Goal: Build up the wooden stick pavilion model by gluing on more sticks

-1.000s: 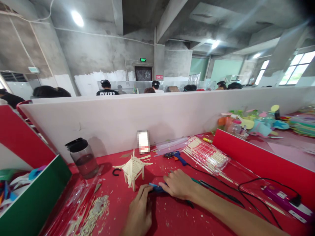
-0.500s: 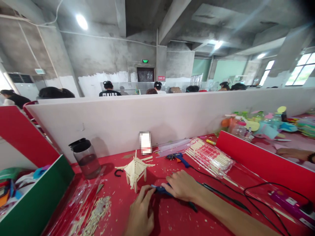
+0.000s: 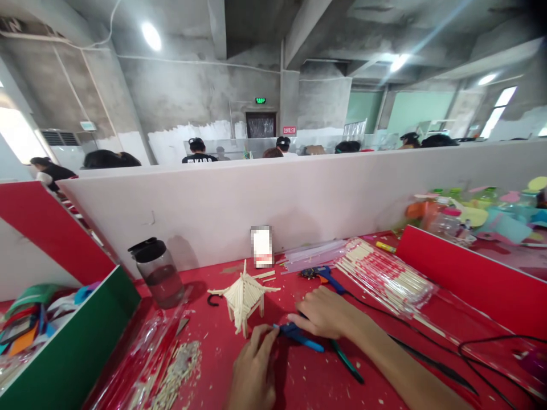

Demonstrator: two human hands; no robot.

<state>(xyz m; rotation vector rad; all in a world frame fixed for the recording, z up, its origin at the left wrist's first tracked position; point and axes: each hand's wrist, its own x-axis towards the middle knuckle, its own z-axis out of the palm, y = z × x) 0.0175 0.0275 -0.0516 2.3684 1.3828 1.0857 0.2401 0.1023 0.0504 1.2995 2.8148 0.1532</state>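
Note:
My left hand (image 3: 253,364) is low in the middle, its fingers bent together at the tip of a blue-handled tool (image 3: 304,339). Whatever those fingers hold, if anything, is hidden. My right hand (image 3: 322,312) arches over the tool from the right; one digit reaches left above it, and the other fingertips are out of sight beneath the hand. A green handle (image 3: 348,361) sticks out below my right wrist; its upper end is covered. Just beyond my left fingertips stands a small pavilion model of pale sticks (image 3: 243,296), with a pointed roof and legs.
Behind are a blue glue gun (image 3: 320,273), bagged sticks (image 3: 388,270) and a screen (image 3: 262,247) by the white partition (image 3: 213,210). A bottle (image 3: 158,279), plastic wrappers (image 3: 141,347) and stick scraps (image 3: 182,364) lie left. A black cable (image 3: 376,310) crosses the right side.
The view has shifted, moving the scene rightward in the picture. My right hand has drawn back slightly, exposing more of the blue handle. My left hand stays by the tool's tip.

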